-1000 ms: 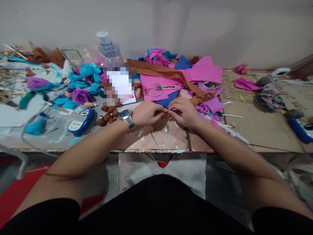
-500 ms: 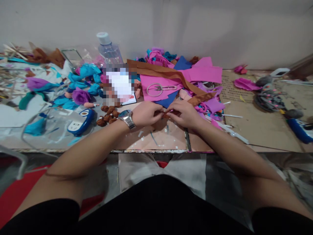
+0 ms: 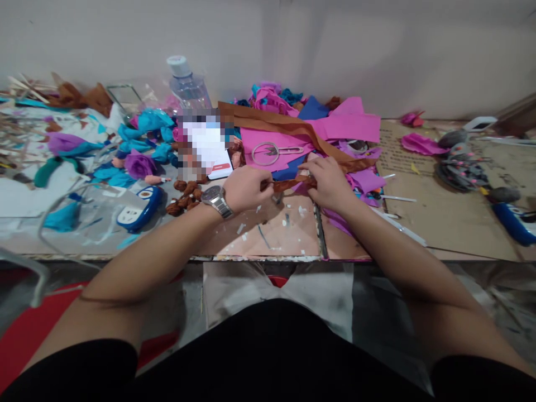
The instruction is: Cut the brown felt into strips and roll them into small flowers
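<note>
My left hand (image 3: pixel 245 188), with a metal watch on its wrist, is closed on one end of a twisted brown paper strip (image 3: pixel 292 183). The other end is pinched by my right hand (image 3: pixel 329 182), so the strip is stretched between the two just above the table. Behind my hands lies a heap of pink, brown and blue paper sheets (image 3: pixel 301 134) with a metal ring tool (image 3: pixel 272 151) on top. Several small brown paper twists (image 3: pixel 183 195) lie beside my left wrist.
A plastic water bottle (image 3: pixel 186 84) stands at the back. Blue and purple paper flowers (image 3: pixel 138 151) cover the left side, near a blue-and-white device (image 3: pixel 136 209). Brown cardboard (image 3: pixel 444 195) with a coiled cable (image 3: pixel 460 167) lies right. The table's front edge (image 3: pixel 268 258) is near my lap.
My hands have moved apart and slightly away from me, drawing the brown strip out longer between them. Before, they were close together over the strip.
</note>
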The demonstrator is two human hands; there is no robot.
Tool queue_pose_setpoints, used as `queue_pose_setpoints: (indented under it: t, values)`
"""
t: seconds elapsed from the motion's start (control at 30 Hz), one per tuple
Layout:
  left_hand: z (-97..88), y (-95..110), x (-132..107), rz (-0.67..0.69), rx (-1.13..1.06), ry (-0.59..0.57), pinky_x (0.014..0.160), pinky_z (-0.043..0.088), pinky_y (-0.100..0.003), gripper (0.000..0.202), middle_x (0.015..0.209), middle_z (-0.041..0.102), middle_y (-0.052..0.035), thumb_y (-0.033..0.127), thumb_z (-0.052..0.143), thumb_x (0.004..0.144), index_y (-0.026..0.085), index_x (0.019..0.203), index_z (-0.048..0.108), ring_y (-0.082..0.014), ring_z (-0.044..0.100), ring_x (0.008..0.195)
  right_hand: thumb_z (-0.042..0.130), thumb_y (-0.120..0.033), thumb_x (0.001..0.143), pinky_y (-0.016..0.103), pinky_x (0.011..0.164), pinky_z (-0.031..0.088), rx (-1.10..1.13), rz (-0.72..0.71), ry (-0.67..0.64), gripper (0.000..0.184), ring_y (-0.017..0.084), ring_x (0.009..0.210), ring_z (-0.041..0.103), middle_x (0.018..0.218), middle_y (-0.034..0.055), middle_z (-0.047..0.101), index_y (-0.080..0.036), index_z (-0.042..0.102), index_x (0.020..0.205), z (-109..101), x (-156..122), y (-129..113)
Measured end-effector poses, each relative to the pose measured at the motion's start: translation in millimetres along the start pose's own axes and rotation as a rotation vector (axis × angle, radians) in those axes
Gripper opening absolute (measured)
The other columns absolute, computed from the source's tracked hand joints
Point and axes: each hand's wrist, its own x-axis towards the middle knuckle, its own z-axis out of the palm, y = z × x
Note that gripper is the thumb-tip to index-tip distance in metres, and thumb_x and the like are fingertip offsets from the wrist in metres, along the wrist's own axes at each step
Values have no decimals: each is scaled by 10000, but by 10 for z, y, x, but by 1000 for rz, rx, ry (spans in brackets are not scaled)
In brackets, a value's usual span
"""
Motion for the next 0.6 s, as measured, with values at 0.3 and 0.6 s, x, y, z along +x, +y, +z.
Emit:
queue_pose_setpoints:
  t: [0.3,0.6]
  values:
    - [36,-15,0,1,14,5,807,472,-404,273,768,752,-73,343,551,894,196,874,780,-240,670,729,563,-121,880,558,940,501,-57,130,172,194,356,1017,598,1025,147,684,-213,721,945,-129,-6,195]
    - [47,90,-20,29,-10,-65,660,381,-340,338,784,757,-74,392,515,964,206,916,792,-212,653,698,515,-162,938,604,1001,462,-33,84,128,253,367,1092,580,1058,149,733,-209,754,1004,-98,10,299]
